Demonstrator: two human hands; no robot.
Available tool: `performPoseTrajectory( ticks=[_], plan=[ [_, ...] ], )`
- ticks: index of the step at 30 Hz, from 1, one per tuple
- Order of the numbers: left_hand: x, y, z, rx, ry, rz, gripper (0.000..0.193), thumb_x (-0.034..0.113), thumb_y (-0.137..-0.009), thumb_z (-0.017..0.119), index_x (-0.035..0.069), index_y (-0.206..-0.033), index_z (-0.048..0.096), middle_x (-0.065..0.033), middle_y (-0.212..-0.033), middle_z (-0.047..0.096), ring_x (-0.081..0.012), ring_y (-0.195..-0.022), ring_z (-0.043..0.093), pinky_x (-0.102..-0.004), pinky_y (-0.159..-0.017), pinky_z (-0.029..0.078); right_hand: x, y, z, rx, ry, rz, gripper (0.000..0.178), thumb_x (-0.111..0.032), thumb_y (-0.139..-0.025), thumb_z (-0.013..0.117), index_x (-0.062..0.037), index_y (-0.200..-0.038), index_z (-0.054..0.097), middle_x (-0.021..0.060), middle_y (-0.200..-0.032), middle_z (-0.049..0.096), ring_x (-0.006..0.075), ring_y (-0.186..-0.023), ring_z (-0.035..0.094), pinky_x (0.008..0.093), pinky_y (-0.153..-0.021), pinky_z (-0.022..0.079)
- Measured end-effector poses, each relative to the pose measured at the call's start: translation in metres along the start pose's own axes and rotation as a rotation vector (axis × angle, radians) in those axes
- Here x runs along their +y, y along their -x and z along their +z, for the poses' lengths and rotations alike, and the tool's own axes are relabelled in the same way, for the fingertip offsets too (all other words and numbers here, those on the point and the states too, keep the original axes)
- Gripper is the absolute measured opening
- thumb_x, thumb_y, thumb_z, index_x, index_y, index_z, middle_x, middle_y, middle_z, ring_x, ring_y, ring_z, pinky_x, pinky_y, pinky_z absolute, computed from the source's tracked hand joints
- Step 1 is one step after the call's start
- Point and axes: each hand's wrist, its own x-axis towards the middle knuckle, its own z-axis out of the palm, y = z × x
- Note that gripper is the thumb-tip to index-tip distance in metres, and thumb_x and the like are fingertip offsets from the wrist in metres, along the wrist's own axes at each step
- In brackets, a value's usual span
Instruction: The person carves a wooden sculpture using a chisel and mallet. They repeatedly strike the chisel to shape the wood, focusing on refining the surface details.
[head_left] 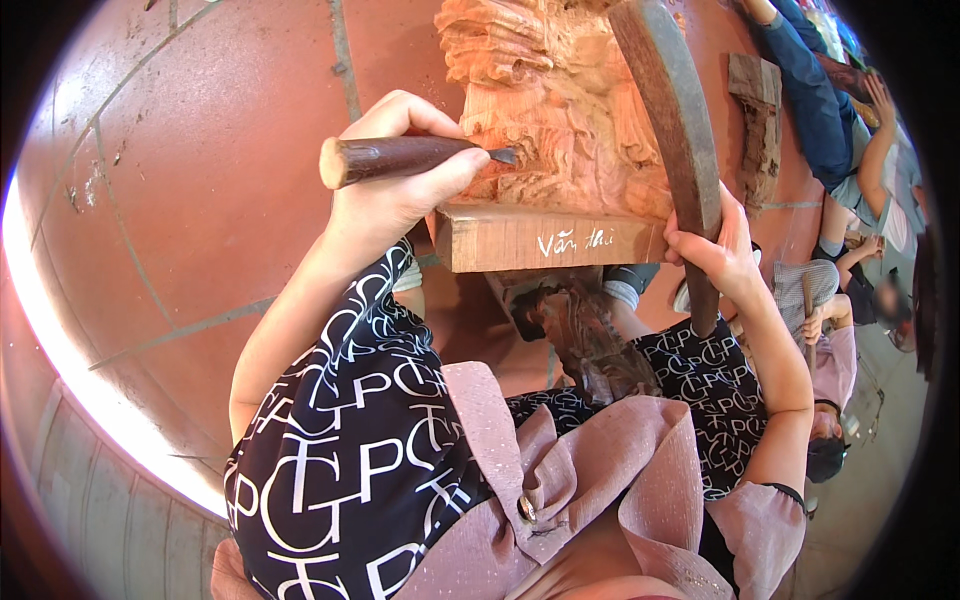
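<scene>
My left hand (385,212) is closed around a chisel (395,160) with a thick, dark brown wooden handle. The short metal blade points right, at the lower left folds of a reddish wood carving (560,110). That carving rises from a flat wooden base (490,240) with white handwriting on its near side. To the right, my right hand (728,250) grips a long, curved wooden mallet (675,110) low on its shaft. The mallet's broad upper end stands in front of the carving's right side, apart from the chisel.
Beneath the base is a dark, rough wooden support (580,325) between my legs. A weathered wood block (757,125) lies on the red tile floor (210,170) to the right. Other people sit further right; one in a pink sleeve (835,365) holds a stick.
</scene>
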Motion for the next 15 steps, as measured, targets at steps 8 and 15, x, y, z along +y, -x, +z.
performPoseTrajectory(
  ticks=[8, 15],
  plan=[
    [0.008, -0.019, -0.003, -0.134, 0.027, -0.016, 0.019, 0.01, -0.076, 0.08, 0.004, -0.079, 0.062, 0.0001, -0.077, 0.062, -0.0061, -0.069, 0.058, -0.0223, -0.06, 0.046, -0.005, 0.001, 0.001, 0.007, 0.041, 0.013, 0.047, -0.006, -0.073, 0.062, 0.002, -0.118, 0.051, 0.0058, -0.074, 0.062, 0.013, -0.062, 0.061, 0.0272, -0.058, 0.05],
    [0.016, -0.046, 0.0, -0.358, 0.0, 0.075, 0.021, 0.008, -0.081, 0.078, 0.004, -0.085, 0.058, 0.0013, -0.068, 0.06, -0.0032, -0.059, 0.055, -0.0201, -0.051, 0.042, -0.005, 0.001, 0.001, 0.008, 0.037, 0.007, 0.05, -0.006, -0.073, 0.062, 0.0021, -0.121, 0.05, 0.0058, -0.075, 0.062, 0.013, -0.062, 0.061, 0.0272, -0.058, 0.05]
  ],
)
